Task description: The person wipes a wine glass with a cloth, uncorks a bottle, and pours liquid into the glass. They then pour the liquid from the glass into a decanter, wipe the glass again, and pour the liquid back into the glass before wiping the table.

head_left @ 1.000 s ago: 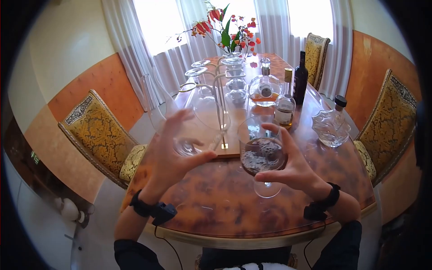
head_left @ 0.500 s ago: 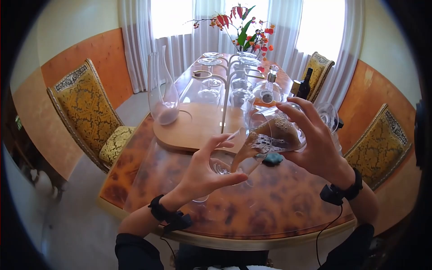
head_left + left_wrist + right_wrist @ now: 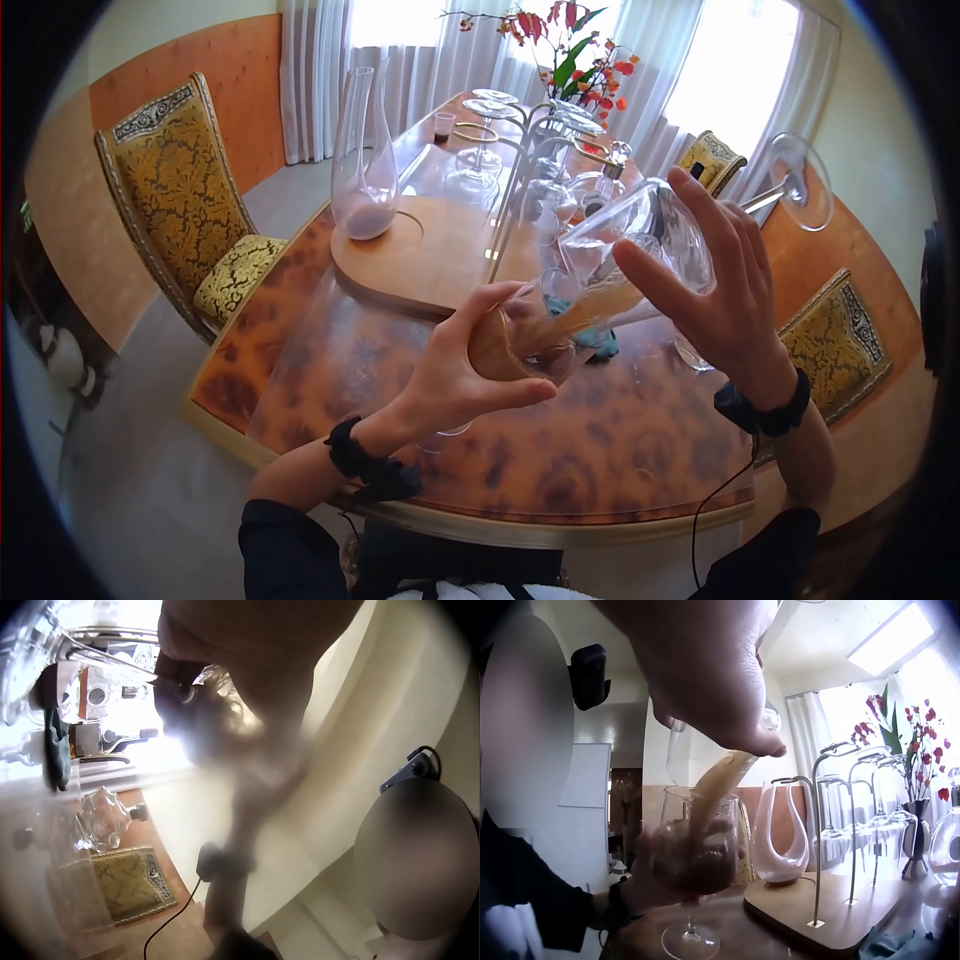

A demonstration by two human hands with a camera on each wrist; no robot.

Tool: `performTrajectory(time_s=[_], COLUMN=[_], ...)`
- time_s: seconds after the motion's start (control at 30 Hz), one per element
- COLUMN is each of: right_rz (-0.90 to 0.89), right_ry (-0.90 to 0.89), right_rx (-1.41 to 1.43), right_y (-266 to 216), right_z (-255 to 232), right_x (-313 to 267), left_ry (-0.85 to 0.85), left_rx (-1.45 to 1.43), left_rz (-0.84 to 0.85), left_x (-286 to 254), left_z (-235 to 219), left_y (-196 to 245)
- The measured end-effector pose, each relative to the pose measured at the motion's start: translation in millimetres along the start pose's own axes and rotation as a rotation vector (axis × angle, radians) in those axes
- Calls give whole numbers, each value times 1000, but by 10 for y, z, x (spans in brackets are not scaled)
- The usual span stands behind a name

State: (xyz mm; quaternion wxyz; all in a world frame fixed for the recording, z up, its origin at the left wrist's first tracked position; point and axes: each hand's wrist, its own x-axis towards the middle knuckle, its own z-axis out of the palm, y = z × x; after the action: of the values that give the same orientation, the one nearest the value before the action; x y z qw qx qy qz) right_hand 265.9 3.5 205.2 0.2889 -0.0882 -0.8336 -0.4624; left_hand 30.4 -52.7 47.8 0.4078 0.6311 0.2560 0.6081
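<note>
My left hand (image 3: 440, 380) grips the bowl of a stemmed wine glass (image 3: 694, 859) over the front of the table; brown liquid fills much of it. Above and to the right, my right hand (image 3: 735, 300) holds a second wine glass (image 3: 640, 225) by its bowl, tipped far over, its foot up at the right. A stream of brown liquid (image 3: 718, 780) runs from the tipped glass into the lower one, shown in the right wrist view. Only a little liquid shows in the tipped bowl. A dark, blurred hand hides most of the pour in the left wrist view.
Beyond my hands, a wooden stand (image 3: 400, 275) bears a U-shaped decanter (image 3: 365, 205) and metal arms with upside-down glasses (image 3: 480, 165). A blue-green cloth (image 3: 602, 346) lies behind the pour. Bottles and a faceted decanter (image 3: 105, 821) stand right; flowers (image 3: 590, 75) are farther back.
The right hand has lifted its glass from upright and tipped it left. Brown liquid has flowed from it into the left glass, whose bowl the left hand now grips. The head view has shifted.
</note>
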Motion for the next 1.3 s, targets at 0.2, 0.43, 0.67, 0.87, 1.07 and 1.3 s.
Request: performTrajectory(time_s=[0.2,0.43,0.67,0.87,1.07,1.3], right_rz=[-17,908,1317,1338,1313,1153], right_ry=[89,222,340,279,229,212], right_rx=[-4,984,1589,1663,1681,1663], right_y=[-24,-191,-857,-1109,-1168,-1160], right_z=[33,443,800,1075,1213,1349], right_x=[43,-503,-881,-918,-994,-1210], left_ry=[13,120,230,329,292,216], left_rx=[3,-14,-162,-258,-134,-11], left_rz=[-2,20,-24,-86,-69,-7], left_x=[-14,22,137,127,127,117], left_z=[-32,-143,-330,-378,-431,-485], left_y=[-37,-126,-411,-557,-611,-625])
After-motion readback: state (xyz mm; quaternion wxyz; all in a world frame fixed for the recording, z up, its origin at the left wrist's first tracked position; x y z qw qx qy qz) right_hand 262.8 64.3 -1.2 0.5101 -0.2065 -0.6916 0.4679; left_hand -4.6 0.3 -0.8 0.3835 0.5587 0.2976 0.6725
